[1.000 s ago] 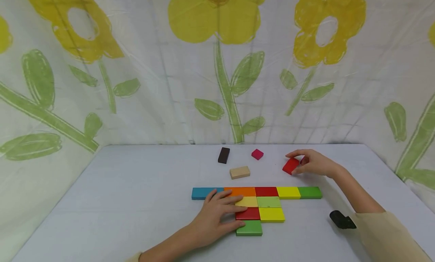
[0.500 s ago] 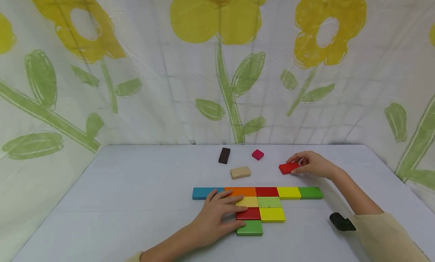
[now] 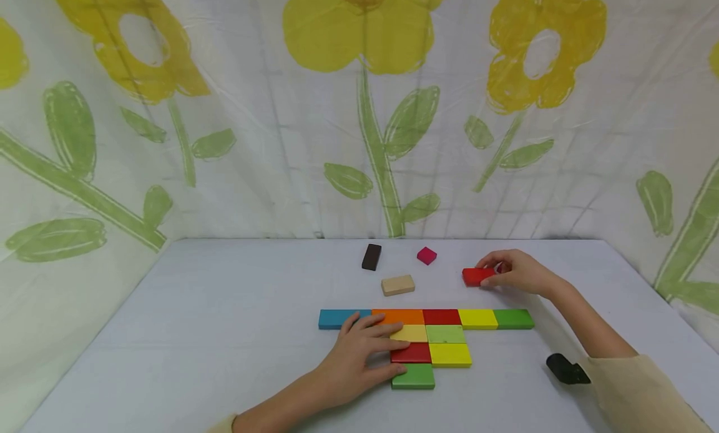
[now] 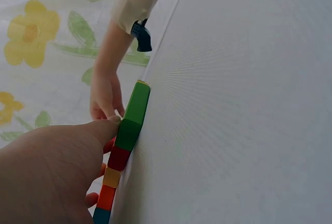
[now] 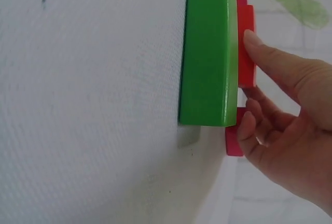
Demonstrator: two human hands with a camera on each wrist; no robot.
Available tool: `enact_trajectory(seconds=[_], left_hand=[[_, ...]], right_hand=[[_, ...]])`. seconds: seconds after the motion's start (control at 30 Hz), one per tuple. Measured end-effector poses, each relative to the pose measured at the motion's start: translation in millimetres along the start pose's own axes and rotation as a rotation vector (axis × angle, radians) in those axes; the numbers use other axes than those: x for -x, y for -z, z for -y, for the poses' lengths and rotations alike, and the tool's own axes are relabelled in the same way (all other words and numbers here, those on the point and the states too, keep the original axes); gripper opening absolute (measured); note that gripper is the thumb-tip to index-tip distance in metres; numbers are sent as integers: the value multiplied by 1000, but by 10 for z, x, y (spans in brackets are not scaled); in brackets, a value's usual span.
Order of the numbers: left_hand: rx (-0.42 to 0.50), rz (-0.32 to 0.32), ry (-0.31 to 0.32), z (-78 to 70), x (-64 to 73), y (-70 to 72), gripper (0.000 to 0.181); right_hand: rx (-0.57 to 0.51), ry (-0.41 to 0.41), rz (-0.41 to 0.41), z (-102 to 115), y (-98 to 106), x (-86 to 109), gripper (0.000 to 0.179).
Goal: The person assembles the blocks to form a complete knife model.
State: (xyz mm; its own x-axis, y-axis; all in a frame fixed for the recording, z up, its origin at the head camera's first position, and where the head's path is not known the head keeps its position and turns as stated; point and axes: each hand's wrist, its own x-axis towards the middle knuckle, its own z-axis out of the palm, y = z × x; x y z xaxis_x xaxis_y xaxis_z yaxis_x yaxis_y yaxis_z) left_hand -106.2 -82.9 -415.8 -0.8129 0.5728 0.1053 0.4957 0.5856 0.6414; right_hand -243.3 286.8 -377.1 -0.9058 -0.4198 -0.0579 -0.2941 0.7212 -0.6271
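Note:
My right hand [image 3: 521, 273] pinches a red rectangular block [image 3: 475, 277] between thumb and fingers, toward the back right of the table. In the right wrist view the thumb presses the near side of the red block [image 5: 247, 47]. A crimson block [image 5: 235, 140] lies beside my curled fingers there, mostly hidden in the head view. My left hand [image 3: 352, 364] rests spread over the left side of a flat arrangement of coloured blocks [image 3: 448, 355]. Its thumb touches the light green block [image 3: 415, 378] at the near end, and the fingertips reach the red, pale yellow and orange blocks.
Behind the arrangement lie a natural wood block [image 3: 397, 286], a dark brown block [image 3: 371, 257] and a small crimson block [image 3: 427, 256]. The arrangement's far row ends in a green block [image 3: 513, 319] on the right. A flower-printed curtain [image 3: 303, 133] stands behind the white table [image 3: 196, 333].
The red block has turned from a slant to nearly level with the far row, and sits slightly left of where it was. My right hand turned with it; the left hand stayed still.

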Motion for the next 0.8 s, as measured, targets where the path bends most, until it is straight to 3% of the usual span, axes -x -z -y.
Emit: enact_trajectory(seconds=[0.43, 0.8], left_hand=[[-21, 7, 10, -9, -8, 0, 40], [-20, 12, 22, -9, -7, 7, 40]], right_hand=[[52, 12, -131, 218, -92, 235, 31], [39, 30, -174, 451, -253, 502, 34]])
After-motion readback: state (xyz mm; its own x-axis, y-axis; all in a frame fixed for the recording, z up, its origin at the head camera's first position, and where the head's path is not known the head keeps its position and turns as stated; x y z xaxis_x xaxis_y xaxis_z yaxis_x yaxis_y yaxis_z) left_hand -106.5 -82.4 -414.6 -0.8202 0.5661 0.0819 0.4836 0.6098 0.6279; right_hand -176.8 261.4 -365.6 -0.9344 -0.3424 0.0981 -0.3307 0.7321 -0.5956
